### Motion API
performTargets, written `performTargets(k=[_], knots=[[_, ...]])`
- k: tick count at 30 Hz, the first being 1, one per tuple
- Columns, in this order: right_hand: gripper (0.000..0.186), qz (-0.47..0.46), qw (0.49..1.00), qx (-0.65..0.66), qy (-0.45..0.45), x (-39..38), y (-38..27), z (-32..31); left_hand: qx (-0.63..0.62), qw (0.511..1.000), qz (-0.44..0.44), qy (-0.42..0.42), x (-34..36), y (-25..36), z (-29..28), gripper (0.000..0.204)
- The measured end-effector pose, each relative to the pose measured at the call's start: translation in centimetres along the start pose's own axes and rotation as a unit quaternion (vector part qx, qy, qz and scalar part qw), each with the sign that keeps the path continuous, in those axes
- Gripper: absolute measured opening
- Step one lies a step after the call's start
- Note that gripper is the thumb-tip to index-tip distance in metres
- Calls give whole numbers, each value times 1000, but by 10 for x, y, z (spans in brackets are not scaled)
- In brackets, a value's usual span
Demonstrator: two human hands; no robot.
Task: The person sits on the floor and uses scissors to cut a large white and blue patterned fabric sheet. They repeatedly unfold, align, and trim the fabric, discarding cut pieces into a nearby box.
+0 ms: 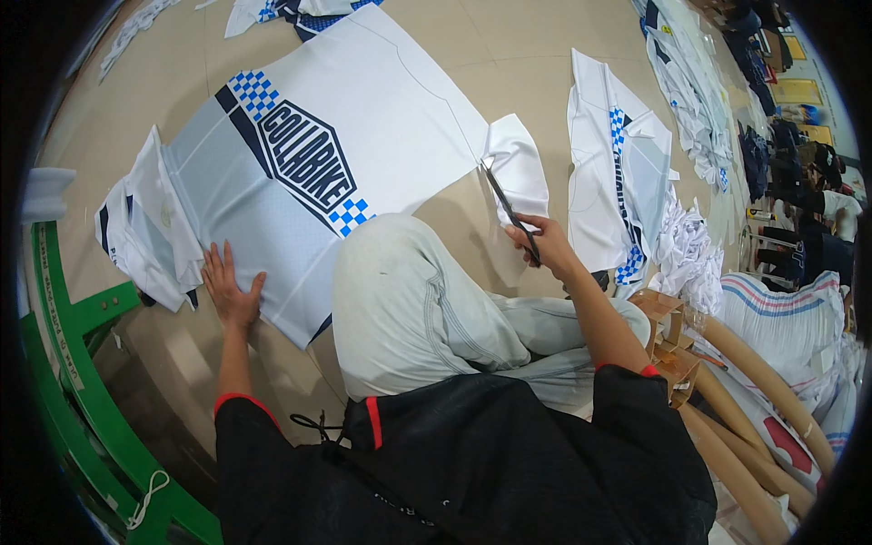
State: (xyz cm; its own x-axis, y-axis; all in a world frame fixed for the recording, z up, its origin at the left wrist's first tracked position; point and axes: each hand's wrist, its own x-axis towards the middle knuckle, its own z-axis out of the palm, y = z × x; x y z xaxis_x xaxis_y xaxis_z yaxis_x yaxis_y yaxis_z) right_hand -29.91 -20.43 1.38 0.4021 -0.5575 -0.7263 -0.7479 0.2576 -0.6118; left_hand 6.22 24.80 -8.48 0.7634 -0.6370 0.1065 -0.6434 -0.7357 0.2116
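Observation:
A printed fabric panel [400,118], white and pale grey with blue checks and dark lettering, lies on the tiled floor before my crossed legs. My left hand [232,286] rests on its grey part near the lower left edge, fingers spread. My right hand [540,241] grips long dark scissors [504,200], whose tips touch the white end of the panel at a drawn outline. Just right of the blades lies a white offcut [518,159]. Folded white and grey pieces [145,227] lie at the panel's left end.
Another printed panel [595,173] and a white scrap pile [690,254] lie right. A green metal frame [95,381] stands left. Cardboard tubes [754,381], boxes [663,345] and sacks [781,318] are at lower right. People [827,213] and garment piles [690,109] appear along the far right.

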Motion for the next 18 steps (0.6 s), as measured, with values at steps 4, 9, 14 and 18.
performTargets(k=[4, 9, 14, 18], knots=[[62, -7, 999, -16, -33, -32, -31, -9, -6, 1000, -2, 4, -5, -1, -3, 94], [53, -64, 991, 111, -36, -3, -41, -4, -18, 1000, -3, 0, -3, 6, -7, 92], [49, 83, 968, 236, -31, -20, 1, -7, -4, 1000, 11, 26, -2, -2, 3, 91], [49, 163, 924, 344, -16, -65, 17, 5, -12, 1000, 9, 21, -1, 1, -4, 92]])
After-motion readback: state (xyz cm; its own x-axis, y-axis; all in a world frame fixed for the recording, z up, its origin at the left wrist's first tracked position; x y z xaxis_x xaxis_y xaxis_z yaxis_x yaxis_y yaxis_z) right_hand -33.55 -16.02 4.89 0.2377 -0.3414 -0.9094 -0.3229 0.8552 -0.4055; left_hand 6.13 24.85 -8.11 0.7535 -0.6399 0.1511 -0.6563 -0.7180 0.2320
